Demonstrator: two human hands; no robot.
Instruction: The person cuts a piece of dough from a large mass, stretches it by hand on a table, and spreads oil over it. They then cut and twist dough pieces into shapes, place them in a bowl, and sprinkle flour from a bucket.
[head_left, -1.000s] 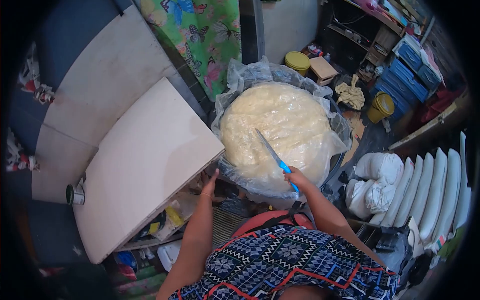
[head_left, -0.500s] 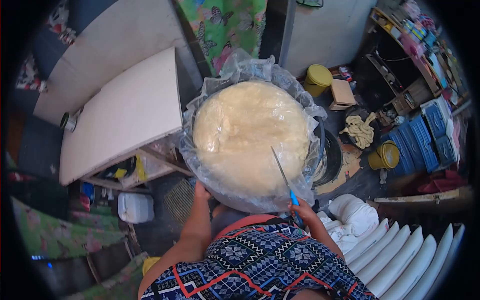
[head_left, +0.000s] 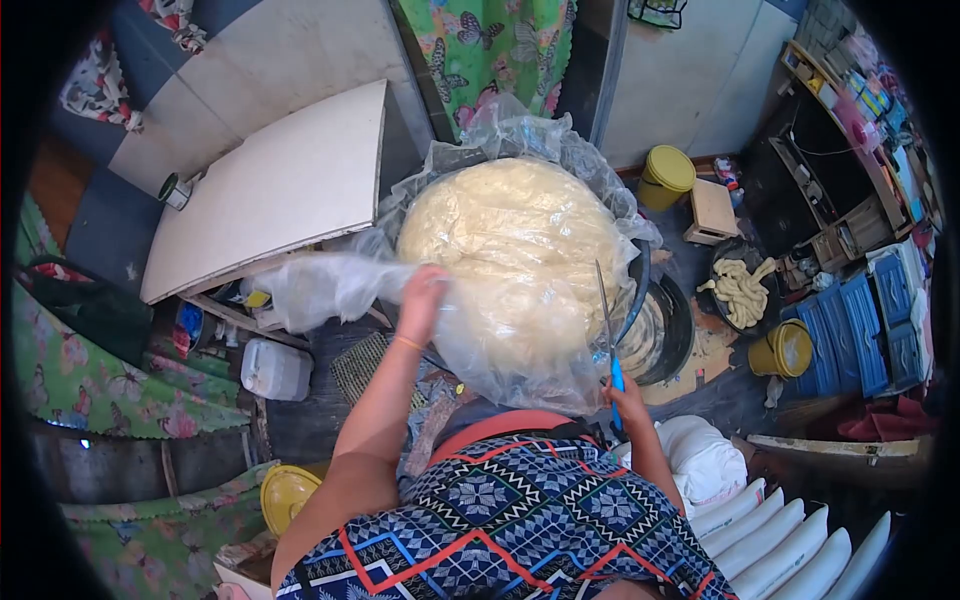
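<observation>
Head view (my only window from here): 1 large mound of dough (head_left: 515, 225) sits in 1 tub (head_left: 637, 300) straight ahead of the body.
Left hand (head_left: 425, 288): fingers closed on the plastic sheet (head_left: 335, 285), which is blurred and trails off leftward.
Right hand (head_left: 628, 403): fingers wrapped around the blue handle of the knife (head_left: 616, 377).
Knife: 1; its long axis points away from the body, blade along the dough's right side. I cannot tell whether it touches.
Dough: right of the left fingers, ahead and left of the right ones; roundish, no clear long axis. I judge the left hand nearer.
Yellow buckets (head_left: 667, 180): 2, off to the right.
White jug (head_left: 275, 370): 1, off to the left.
</observation>
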